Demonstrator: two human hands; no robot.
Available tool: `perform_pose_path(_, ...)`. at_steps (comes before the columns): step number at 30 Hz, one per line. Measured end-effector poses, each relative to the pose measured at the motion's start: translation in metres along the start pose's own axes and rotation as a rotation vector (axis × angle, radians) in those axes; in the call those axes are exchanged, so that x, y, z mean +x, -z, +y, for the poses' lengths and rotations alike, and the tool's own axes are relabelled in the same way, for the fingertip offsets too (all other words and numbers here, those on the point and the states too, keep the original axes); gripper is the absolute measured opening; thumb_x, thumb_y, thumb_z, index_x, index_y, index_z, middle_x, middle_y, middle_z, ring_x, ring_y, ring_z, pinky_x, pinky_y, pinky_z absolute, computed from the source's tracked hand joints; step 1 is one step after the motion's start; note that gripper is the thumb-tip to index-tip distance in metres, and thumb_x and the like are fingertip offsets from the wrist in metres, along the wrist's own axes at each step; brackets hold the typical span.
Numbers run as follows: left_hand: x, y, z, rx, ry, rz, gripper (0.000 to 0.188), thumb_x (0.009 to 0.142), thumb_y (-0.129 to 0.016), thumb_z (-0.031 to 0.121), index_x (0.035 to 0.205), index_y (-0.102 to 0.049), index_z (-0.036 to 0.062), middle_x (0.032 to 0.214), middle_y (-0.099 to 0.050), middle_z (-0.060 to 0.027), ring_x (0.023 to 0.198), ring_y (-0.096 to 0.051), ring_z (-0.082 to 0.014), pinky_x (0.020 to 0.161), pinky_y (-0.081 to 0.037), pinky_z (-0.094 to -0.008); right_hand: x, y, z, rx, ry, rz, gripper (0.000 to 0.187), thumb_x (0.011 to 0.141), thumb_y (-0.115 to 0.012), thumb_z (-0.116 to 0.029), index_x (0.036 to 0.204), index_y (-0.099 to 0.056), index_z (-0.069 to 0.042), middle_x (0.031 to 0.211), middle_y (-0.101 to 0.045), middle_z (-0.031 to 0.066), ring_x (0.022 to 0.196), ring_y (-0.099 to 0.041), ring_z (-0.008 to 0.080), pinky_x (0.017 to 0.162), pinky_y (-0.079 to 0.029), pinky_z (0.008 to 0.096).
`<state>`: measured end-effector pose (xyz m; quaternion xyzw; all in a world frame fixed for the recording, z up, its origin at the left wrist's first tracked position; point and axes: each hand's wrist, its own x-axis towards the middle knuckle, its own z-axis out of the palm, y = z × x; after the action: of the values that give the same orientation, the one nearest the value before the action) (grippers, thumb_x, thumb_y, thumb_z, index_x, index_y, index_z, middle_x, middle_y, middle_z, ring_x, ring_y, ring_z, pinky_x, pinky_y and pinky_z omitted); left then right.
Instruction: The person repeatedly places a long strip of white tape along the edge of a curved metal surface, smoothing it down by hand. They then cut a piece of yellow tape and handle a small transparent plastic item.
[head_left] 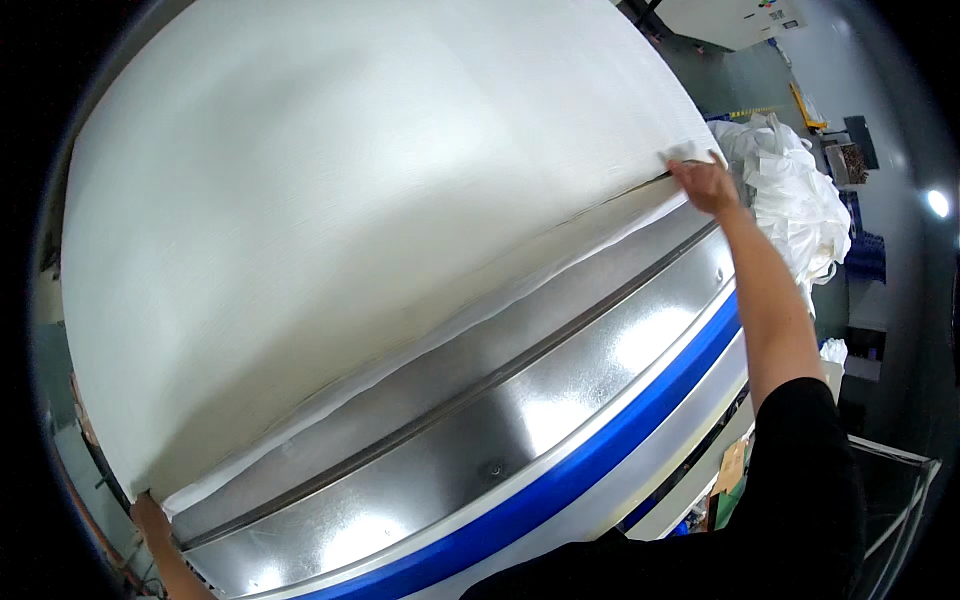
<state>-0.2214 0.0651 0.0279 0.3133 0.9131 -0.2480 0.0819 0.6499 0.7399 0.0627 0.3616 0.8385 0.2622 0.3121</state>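
A broad white sheet (400, 150) of fabric or thin padding covers most of the view, its near edge running from lower left to upper right. At the near left corner, my left hand (152, 520) is closed on the sheet's edge, its fingertips partly hidden. Far to the right, my right hand (703, 185) grips the same edge at the other corner; its fingers are slightly blurred. Between my hands a paler layer (440, 340) shows beneath the top one along the edge. Both arms are stretched wide apart.
Along the near side of the sheet runs a shiny metal surface (430, 470) with a raised strip, bordered by a blue band (560, 480). A heap of white fabric (795, 195) lies beyond my right hand. At the lower right stands a pale metal frame (915, 490).
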Motion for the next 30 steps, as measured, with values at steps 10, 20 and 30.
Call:
perform_pose_path(10,-0.002,-0.031,-0.062,-0.014,-0.133,0.069,0.022,0.083,-0.057,0.004,0.104,-0.061,0.0019,0.101,-0.064,-0.0181,0.096,-0.06,-0.0364,0.081,-0.048,-0.0448,0.004,-0.072,0.06,0.209,-0.108,-0.056,0.031,0.082,-0.054,-0.015,0.112,-0.059,-0.009,0.098,-0.065,0.0142,0.098,-0.062,0.0318,0.092,-0.047,0.042)
perform_pose_path(20,-0.057,0.069,-0.04,0.206,-0.089,0.029,0.033,0.087,-0.049,0.01,0.116,-0.064,0.0176,0.111,-0.065,-0.0116,0.103,-0.059,-0.0333,0.093,-0.043,-0.0437,-0.021,-0.054,0.126,0.55,-0.324,-0.112,0.044,0.082,-0.055,0.001,0.122,-0.059,-0.016,0.117,-0.062,0.0144,0.109,-0.059,0.0321,0.094,-0.046,0.0416)
perform_pose_path(30,-0.163,0.092,-0.072,0.256,-0.077,-0.248,0.037,0.084,-0.049,0.011,0.116,-0.063,0.021,0.113,-0.065,-0.0093,0.109,-0.058,-0.0301,0.099,-0.04,-0.0434,-0.151,-0.092,0.221,0.365,-0.018,-0.151,0.05,0.08,-0.055,0.001,0.129,-0.051,-0.01,0.121,-0.059,0.0171,0.11,-0.055,0.0356,0.096,-0.042,0.0425)
